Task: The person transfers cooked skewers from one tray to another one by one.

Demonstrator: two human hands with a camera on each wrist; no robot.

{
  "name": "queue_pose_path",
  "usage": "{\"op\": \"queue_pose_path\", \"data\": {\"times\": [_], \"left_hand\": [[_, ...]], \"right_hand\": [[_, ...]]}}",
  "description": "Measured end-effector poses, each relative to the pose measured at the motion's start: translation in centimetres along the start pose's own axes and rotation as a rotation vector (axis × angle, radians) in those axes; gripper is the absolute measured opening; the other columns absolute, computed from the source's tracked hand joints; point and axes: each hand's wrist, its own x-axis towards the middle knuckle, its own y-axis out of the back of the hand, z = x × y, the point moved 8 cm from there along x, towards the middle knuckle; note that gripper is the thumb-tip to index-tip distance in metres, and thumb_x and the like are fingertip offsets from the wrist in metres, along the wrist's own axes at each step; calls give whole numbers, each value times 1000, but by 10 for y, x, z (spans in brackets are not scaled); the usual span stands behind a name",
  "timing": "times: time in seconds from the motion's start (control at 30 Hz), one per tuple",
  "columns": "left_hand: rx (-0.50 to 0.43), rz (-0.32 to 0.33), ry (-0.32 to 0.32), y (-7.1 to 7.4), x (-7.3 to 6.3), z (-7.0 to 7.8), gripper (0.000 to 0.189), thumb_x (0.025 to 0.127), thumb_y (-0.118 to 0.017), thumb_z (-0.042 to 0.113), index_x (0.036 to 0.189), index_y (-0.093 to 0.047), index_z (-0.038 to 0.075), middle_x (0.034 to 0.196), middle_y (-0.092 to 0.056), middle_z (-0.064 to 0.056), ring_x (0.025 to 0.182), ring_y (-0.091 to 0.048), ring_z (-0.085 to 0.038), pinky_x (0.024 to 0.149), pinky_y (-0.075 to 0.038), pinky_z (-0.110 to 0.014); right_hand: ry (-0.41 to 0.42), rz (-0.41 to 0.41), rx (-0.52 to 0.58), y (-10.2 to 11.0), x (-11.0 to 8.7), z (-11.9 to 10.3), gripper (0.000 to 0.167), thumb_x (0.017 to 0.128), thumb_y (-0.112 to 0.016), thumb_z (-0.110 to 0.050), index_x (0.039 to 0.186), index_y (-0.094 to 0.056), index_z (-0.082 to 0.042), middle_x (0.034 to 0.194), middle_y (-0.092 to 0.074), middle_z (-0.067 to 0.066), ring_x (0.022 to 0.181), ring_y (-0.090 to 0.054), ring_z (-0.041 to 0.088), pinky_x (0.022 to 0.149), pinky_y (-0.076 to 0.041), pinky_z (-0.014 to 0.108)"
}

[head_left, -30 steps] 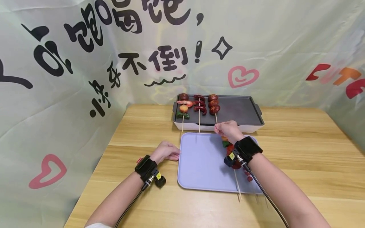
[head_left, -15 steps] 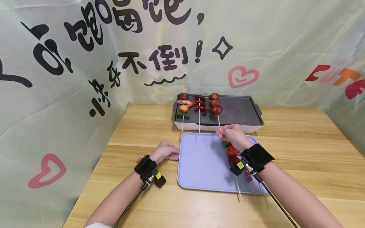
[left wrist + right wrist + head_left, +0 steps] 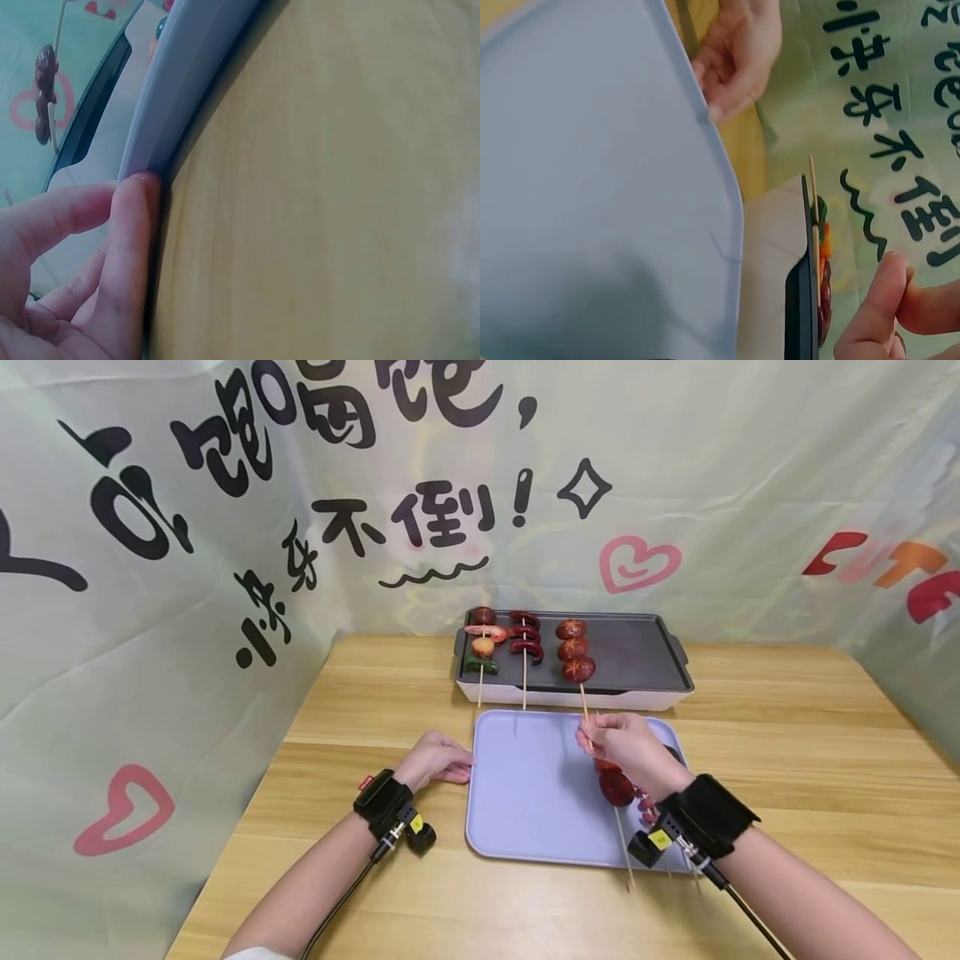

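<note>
My right hand [image 3: 628, 748] pinches the bare stick end of a skewer of brown scored mushrooms [image 3: 578, 670]. Those mushrooms are over the front part of a dark grill pan [image 3: 633, 652], tilted slightly; whether they touch it I cannot tell. In the right wrist view the right thumb and finger [image 3: 885, 307] meet at the tips. My left hand [image 3: 435, 760] holds the left rim of a lilac tray [image 3: 525, 814] between thumb and fingers, as the left wrist view shows [image 3: 124, 225]. Partly under the right hand, several skewers [image 3: 617, 788] lie on the tray's right side.
Two other skewers lie on the grill's left: a mixed one with shrimp and green pepper [image 3: 483, 647], and one of dark red curled pieces [image 3: 527, 637]. Their sticks overhang its front. The wooden table [image 3: 360, 693] meets a printed cloth backdrop [image 3: 712, 485] behind.
My right hand has moved towards me and slightly right, drawing the mushroom skewer the same way across the grill. The left hand and tray stay put.
</note>
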Motion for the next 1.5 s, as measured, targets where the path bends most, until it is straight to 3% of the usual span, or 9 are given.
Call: {"op": "queue_pose_path", "data": {"times": [0.13,0.3,0.57,1.2,1.5], "left_hand": [[-1,5,8,0,1,-2,15,80,-62,-5,92,-62,-14,65,-64,-11,54,-62,-15,60,-59,-26],[1,8,3,1,1,-1,14,80,-62,-5,91,-62,-14,66,-64,-11,54,-62,-15,60,-60,-26],[6,12,5,1,-1,0,13,80,-62,-5,90,-63,-12,67,-65,-12,54,-62,-15,60,-60,-27],[9,8,-3,-1,-3,1,14,80,-62,-5,91,-63,-13,66,-65,-11,54,-62,-14,59,-59,-26],[0,11,4,-1,-1,0,14,80,-62,-5,91,-62,-13,65,-64,-10,54,-62,-14,59,-59,-25]], "right_hand": [[13,-12,-8,-4,-12,6,26,97,-43,-9,109,-49,13,86,-58,2,77,-53,7,74,-52,20],[32,-30,-55,-8,-27,14,22,97,-41,-9,103,-53,9,81,-58,1,73,-51,8,70,-49,22],[59,-79,-2,-20,-45,26,13,94,-41,-2,93,-53,3,79,-56,2,72,-51,8,73,-51,25],[4,-81,61,-33,-72,64,9,92,-45,-1,92,-52,5,76,-59,1,71,-56,7,67,-54,22],[-6,-142,83,-41,-77,79,6,89,-46,1,87,-53,1,74,-58,0,68,-53,8,63,-52,19]]}}
